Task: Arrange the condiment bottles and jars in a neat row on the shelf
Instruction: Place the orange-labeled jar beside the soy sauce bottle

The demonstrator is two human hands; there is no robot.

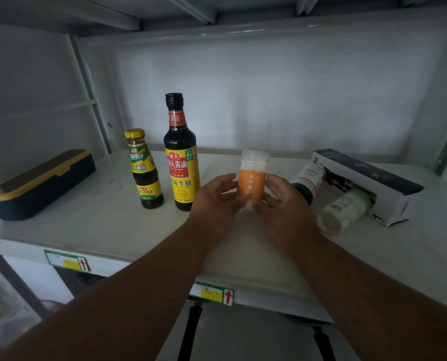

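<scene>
Head view. The left hand and the right hand flank the orange-labelled jar, which stands upright on the shelf. The right hand's fingers curl against the jar's side and appear to hold it. The left hand's fingers are loosely extended beside the opposite side, possibly just touching; contact cannot be confirmed. Judgement: the two-sided hold serves to steady the jar and square it into line.

Just beyond the left hand's outer side stands the tall soy sauce bottle, upright, with the smaller green-labelled bottle just beside it. These two form the start of the row, and the jar sits as the next member.

Past the right hand's outer side, a dark-capped bottle and a pale green bottle lie on their sides against a white and black box. Judgement: these are not yet arranged. A dark case with yellow trim lies well beyond the left hand.
</scene>
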